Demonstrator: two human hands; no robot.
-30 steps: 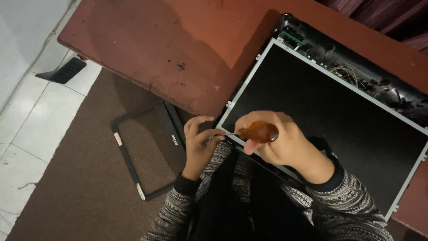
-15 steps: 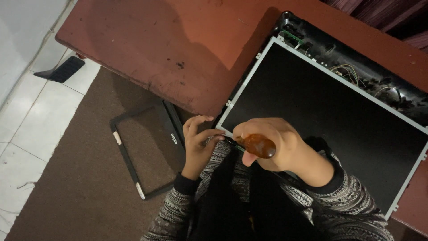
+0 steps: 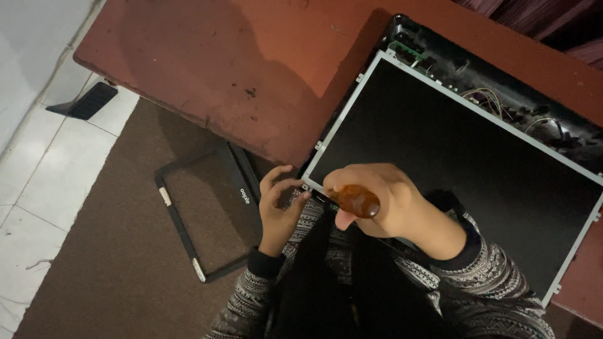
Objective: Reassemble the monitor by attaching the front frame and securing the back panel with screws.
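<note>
Right, biggest first: the reddish-brown counter (image 3: 239,69) fills the top of my view, w/ a worn dark spot near its middle. Lying flat on it, at an angle, is the screen panel (image 3: 452,163), black glass w/ a thin metal frame, its near-left corner hanging just at the counter's edge by my hands. Behind its far edge sits the black back shell (image 3: 502,88), w/ thin wires and a small green board showing.

Below the counter is a brown mat (image 3: 100,263) on the floor, w/ white tiles (image 3: 44,182) to the left. On the mat lies an empty black bezel frame (image 3: 207,213), just beside my left wrist, and a small dark flat piece (image 3: 85,100) rests on the tiles, well apart.

My right hand (image 3: 383,201) is wrapped tight round a screwdriver (image 3: 355,201) w/ an amber handle; the shaft points toward the panel's near-left corner, tip hidden. My left hand (image 3: 279,204) is curled, fingertips (image 3: 301,188) pinching at that same corner, touching the frame. Both sleeves are patterned knit.
</note>
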